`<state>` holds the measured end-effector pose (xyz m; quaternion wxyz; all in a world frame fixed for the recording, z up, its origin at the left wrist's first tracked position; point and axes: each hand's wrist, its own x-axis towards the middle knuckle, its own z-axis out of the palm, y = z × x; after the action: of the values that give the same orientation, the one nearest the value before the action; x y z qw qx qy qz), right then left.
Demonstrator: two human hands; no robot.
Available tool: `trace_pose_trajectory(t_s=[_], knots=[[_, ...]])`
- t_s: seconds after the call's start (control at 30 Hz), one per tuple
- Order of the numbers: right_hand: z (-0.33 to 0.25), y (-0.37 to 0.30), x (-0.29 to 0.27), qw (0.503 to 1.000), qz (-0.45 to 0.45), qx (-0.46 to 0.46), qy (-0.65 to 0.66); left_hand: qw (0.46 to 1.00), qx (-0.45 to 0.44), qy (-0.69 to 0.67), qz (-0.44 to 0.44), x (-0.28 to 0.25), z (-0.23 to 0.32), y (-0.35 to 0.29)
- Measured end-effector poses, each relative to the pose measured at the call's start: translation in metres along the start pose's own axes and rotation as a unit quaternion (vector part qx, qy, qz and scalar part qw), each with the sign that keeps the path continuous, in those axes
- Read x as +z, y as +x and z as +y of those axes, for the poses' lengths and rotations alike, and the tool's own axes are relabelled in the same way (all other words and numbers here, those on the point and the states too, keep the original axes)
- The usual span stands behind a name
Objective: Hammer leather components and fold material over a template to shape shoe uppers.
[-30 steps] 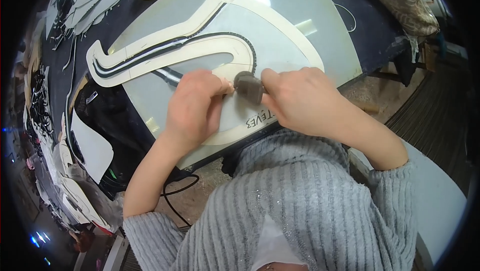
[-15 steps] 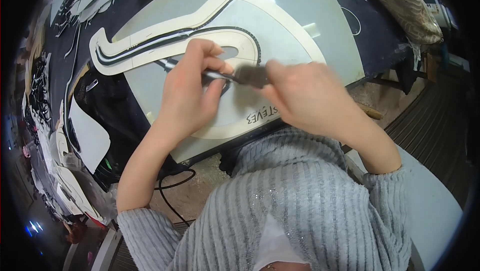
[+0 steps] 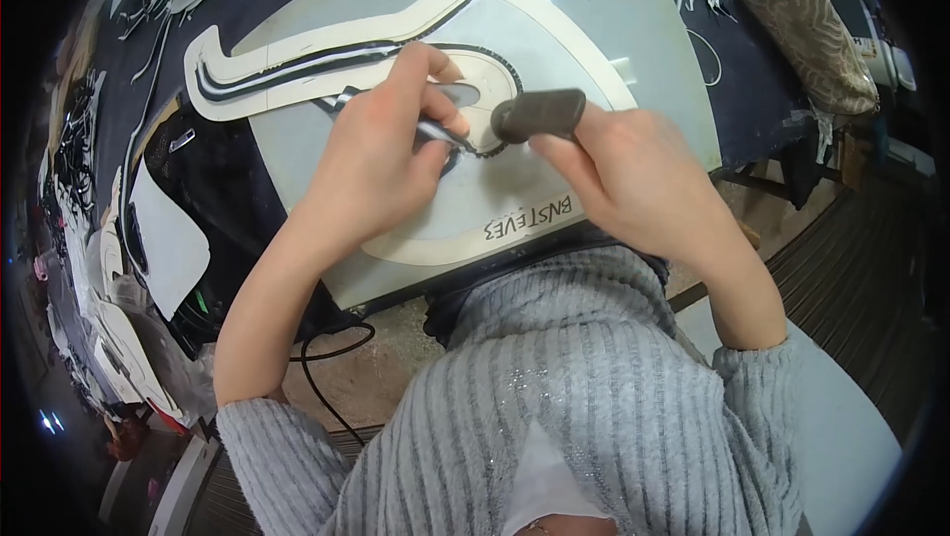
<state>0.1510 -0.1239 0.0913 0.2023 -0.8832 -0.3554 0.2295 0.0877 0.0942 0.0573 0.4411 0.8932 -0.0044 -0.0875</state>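
Strip (image 3: 441,133) ran round the template's (image 3: 574,41) curve, pinched between thumb and fingers of the left hand (image 3: 384,140). Right hand (image 3: 633,165) — at 3 o'clock, fingers wrapped on the hammer (image 3: 547,114) — had drawn it from the left fingertips toward 2 o'clock since the previous frame.

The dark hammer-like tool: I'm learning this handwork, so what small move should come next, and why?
Perhaps a light tap of the hammer-like tool on the strip beside the left hand, because that hand pinches the strip near the curved end of the cream template, and the right hand holds the tool's head close to that curve.
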Motion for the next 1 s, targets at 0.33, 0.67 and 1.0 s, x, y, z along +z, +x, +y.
trace_pose_trajectory(t_s=[0.33, 0.67, 1.0], knots=[[-0.006, 0.000, 0.012, 0.999, -0.028, -0.027, -0.031, 1.000, -0.009, 0.000, 0.001, 0.002, 0.005, 0.005], [-0.005, 0.000, 0.018, 0.996, 0.007, -0.074, -0.038, 0.997, 0.051, 0.057, -0.024, -0.002, 0.003, 0.018], [-0.005, -0.008, 0.020, 0.998, 0.006, -0.028, -0.060, 0.998, 0.054, 0.021, -0.038, -0.002, 0.005, 0.009]])
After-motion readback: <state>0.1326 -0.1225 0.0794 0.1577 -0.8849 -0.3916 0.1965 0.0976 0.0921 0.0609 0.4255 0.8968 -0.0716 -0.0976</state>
